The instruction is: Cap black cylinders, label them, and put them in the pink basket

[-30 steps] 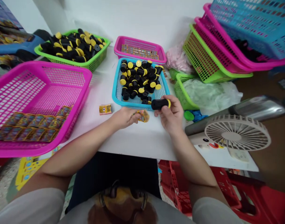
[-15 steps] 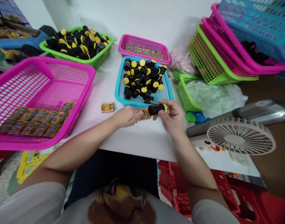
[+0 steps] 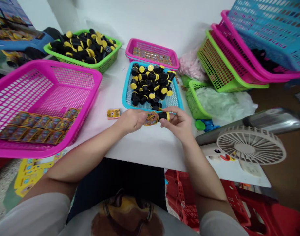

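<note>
Just in front of the blue basket (image 3: 126, 103), my two hands meet over the white table. My left hand (image 3: 132, 122) pinches a printed orange-yellow sleeve (image 3: 151, 118) by its left end. My right hand (image 3: 179, 124) is closed on a black cylinder with a yellow cap (image 3: 163, 116). The cylinder's black end sits partly inside the sleeve, and the yellow cap points right. Loose black cylinders with yellow caps (image 3: 150, 83) fill the blue basket. A flat printed sleeve (image 3: 113, 113) lies on the table left of my left hand.
At left, a large pink basket (image 3: 97, 77) holds rows of wrapped pieces; a green basket (image 3: 108, 64) behind it holds more cylinders. A pink basket (image 3: 176, 55) stands at the back. Right are stacked baskets (image 3: 211, 62), plastic bags (image 3: 220, 101) and a small fan (image 3: 248, 147).
The cylinder has moved left into the sleeve, so less of its black body shows. My right hand has shifted slightly left with it.
</note>
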A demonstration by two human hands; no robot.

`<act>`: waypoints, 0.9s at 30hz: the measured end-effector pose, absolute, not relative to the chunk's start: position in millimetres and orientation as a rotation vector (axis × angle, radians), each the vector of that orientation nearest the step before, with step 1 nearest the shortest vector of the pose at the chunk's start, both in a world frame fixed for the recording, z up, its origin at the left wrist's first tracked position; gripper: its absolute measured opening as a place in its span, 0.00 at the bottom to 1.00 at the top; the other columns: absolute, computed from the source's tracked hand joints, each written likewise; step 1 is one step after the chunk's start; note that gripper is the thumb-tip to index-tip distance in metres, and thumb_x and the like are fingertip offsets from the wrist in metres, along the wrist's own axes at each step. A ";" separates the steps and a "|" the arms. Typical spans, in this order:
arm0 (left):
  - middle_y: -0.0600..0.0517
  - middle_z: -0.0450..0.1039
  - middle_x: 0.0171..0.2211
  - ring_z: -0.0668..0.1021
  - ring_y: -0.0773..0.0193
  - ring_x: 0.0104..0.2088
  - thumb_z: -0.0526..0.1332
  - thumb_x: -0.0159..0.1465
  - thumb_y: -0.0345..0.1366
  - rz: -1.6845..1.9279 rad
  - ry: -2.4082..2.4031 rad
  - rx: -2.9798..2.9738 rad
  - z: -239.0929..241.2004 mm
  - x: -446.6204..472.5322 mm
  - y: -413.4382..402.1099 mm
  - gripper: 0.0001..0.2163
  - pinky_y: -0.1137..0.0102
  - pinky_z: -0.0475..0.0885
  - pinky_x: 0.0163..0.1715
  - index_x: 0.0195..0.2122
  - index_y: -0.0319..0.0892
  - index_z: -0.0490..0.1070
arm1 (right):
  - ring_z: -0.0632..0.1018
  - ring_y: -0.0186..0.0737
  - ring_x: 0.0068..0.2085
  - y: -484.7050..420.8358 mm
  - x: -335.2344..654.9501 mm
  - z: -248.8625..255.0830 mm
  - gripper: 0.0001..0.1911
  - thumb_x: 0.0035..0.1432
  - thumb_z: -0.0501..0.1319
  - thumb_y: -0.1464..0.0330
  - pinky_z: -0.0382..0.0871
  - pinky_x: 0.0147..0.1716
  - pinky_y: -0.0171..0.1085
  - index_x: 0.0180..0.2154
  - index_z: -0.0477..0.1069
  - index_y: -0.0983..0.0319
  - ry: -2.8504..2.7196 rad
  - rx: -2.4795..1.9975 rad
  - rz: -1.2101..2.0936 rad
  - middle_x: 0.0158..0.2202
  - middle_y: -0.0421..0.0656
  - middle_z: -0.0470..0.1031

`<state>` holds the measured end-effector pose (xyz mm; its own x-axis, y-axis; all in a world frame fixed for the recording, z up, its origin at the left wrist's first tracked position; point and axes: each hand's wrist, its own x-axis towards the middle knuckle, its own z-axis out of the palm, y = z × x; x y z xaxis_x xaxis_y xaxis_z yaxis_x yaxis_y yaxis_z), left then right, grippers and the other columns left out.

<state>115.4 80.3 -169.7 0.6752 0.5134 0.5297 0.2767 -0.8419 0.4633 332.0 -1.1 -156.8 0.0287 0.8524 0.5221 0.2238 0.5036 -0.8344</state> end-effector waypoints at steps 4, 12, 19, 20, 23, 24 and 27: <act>0.48 0.77 0.29 0.79 0.60 0.30 0.37 0.76 0.57 0.880 0.603 2.499 -163.0 114.8 78.2 0.34 0.69 0.69 0.30 0.44 0.42 0.79 | 0.78 0.30 0.26 0.4 332.5 -160.7 0.21 0.53 0.76 0.54 0.80 0.25 0.35 0.44 0.76 0.54 -1.483 -1.002 0.677 0.40 0.38 0.74; 0.49 0.81 0.34 0.82 0.64 0.33 0.58 0.71 0.53 0.702 0.508 1.845 -156.5 127.9 68.4 0.20 0.69 0.79 0.37 0.42 0.39 0.76 | 0.79 0.34 0.34 2.1 338.7 -162.4 0.20 0.52 0.76 0.55 0.80 0.32 0.36 0.44 0.78 0.54 -1.519 -1.002 0.376 0.43 0.42 0.75; 0.52 0.80 0.28 0.81 0.66 0.30 0.77 0.53 0.46 0.493 0.449 1.455 -147.6 130.9 67.5 0.16 0.70 0.81 0.35 0.33 0.39 0.79 | 0.77 0.36 0.33 -4.9 343.1 -156.1 0.20 0.49 0.77 0.54 0.74 0.25 0.36 0.41 0.81 0.55 -1.690 -1.036 0.315 0.43 0.46 0.78; 0.52 0.80 0.28 0.82 0.66 0.29 0.78 0.52 0.45 0.472 0.434 1.398 -146.9 130.5 67.0 0.17 0.69 0.82 0.35 0.33 0.39 0.80 | 0.77 0.37 0.34 -5.4 343.1 -156.0 0.20 0.49 0.78 0.54 0.74 0.25 0.36 0.41 0.81 0.55 -1.703 -1.011 0.322 0.43 0.46 0.78; 0.52 0.80 0.27 0.81 0.67 0.28 0.80 0.49 0.44 0.436 0.390 1.290 -147.3 129.3 65.9 0.18 0.68 0.82 0.36 0.34 0.39 0.81 | 0.77 0.37 0.33 -5.7 343.2 -155.6 0.20 0.48 0.78 0.55 0.72 0.24 0.35 0.42 0.82 0.54 -1.753 -0.962 0.330 0.42 0.45 0.79; 0.52 0.80 0.27 0.81 0.67 0.29 0.80 0.49 0.43 0.429 0.381 1.282 -148.2 128.8 66.1 0.17 0.68 0.82 0.37 0.35 0.39 0.82 | 0.77 0.38 0.34 -5.6 343.1 -155.2 0.20 0.48 0.78 0.55 0.73 0.25 0.36 0.42 0.82 0.53 -1.772 -0.953 0.332 0.42 0.45 0.79; 0.52 0.81 0.29 0.81 0.67 0.30 0.80 0.50 0.41 0.433 0.374 1.301 -152.0 126.8 68.9 0.18 0.68 0.82 0.38 0.39 0.40 0.83 | 0.80 0.40 0.38 -5.3 342.3 -153.6 0.19 0.52 0.77 0.56 0.78 0.34 0.40 0.45 0.82 0.51 -1.829 -0.918 0.323 0.42 0.44 0.79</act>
